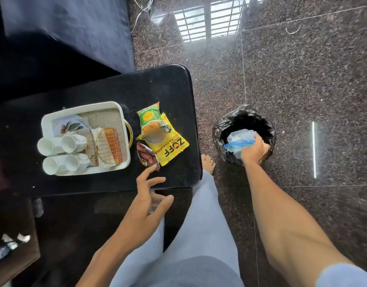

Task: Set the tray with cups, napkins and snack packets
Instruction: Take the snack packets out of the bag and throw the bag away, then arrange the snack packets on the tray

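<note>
The left hand (146, 196) hovers with fingers spread just short of the packets (157, 133) on the tabletop (108, 90). The right hand (253, 149) is clamped on a wrapper (237, 145) inside the bin (243, 133).

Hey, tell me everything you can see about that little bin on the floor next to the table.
The waste bin is small and round, lined with a crinkled glossy black plastic bag folded over its rim. It stands upright and open on the speckled stone floor, just right of the black table without touching it. Inside lies clear plastic wrapping with a blue strip. The right hand reaches into its mouth, fingers on that wrapping; the grip is unclear.
</note>
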`<act>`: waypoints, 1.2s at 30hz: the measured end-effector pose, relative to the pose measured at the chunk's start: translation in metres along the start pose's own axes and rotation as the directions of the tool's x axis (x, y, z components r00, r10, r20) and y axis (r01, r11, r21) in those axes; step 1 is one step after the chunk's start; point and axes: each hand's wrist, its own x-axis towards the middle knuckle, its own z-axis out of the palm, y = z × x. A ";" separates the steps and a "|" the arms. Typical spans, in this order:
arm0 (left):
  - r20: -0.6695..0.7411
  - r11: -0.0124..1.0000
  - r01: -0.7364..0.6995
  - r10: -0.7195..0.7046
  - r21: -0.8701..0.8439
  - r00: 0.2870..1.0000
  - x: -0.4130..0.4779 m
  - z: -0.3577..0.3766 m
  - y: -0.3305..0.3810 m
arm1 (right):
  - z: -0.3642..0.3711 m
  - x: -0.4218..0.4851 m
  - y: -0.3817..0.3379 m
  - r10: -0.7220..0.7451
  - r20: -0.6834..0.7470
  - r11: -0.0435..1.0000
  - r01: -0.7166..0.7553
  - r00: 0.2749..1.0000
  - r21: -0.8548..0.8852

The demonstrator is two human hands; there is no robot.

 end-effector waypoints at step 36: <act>-0.241 0.863 0.016 -0.158 -0.505 0.957 -0.023 -0.151 -0.097 | 0.119 -0.259 -0.107 -0.447 0.239 0.853 0.491 0.862 -0.177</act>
